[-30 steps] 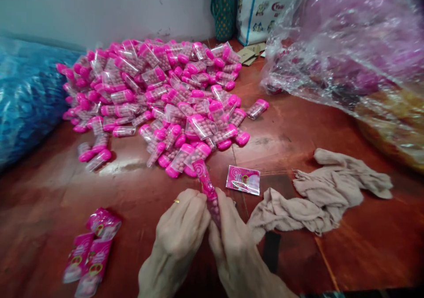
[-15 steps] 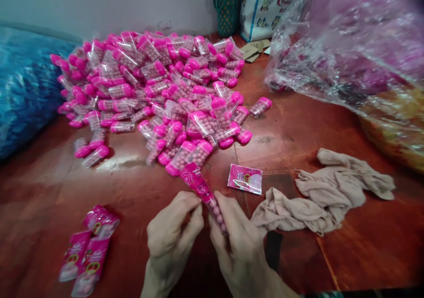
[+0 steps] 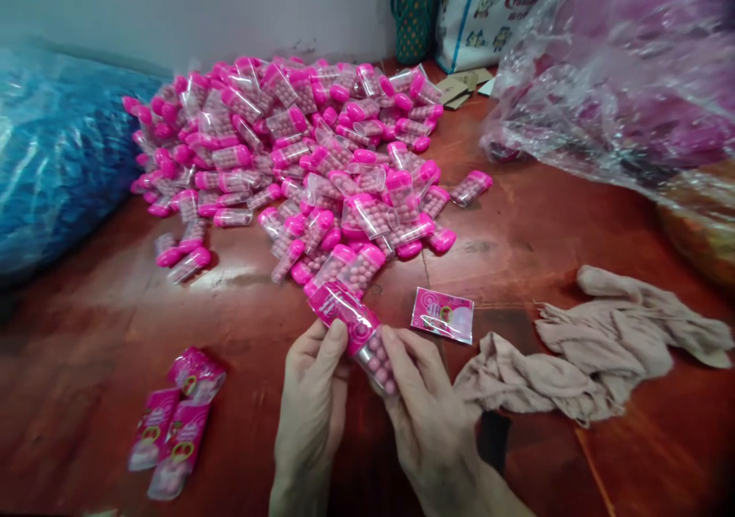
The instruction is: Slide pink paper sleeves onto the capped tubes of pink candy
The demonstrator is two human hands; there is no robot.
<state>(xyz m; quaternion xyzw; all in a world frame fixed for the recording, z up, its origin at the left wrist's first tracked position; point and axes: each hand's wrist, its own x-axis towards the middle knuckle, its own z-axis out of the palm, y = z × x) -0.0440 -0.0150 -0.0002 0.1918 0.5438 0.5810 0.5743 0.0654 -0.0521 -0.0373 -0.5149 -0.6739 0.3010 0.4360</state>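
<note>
The clear plastic candy tube half-sheathed in a pink printed sleeve [image 3: 357, 332] lies slanted, its long axis running up-left from the right hand [image 3: 428, 410] to the left hand [image 3: 313, 394]. Both hands' fingers pinch it just above the red worktop [image 3: 545, 226], near the pile of pink-capped tubes [image 3: 298, 149].

The blue plastic bag [image 3: 57, 165] at the left and the clear bag of pink goods [image 3: 620, 73] at the upper right are both cut off by the frame's edges, and what the clear bag holds is too blurred by its film to tell. At the bottom centre the left hand [image 3: 313, 410] and right hand [image 3: 430, 417] run out of the frame at the wrists, and their fingers hide the lower end of the candy tube [image 3: 367, 345] they grip. The print on the pink wrapper [image 3: 442, 315] and on the finished packs [image 3: 172, 425] at the lower left is too small to read.
</note>
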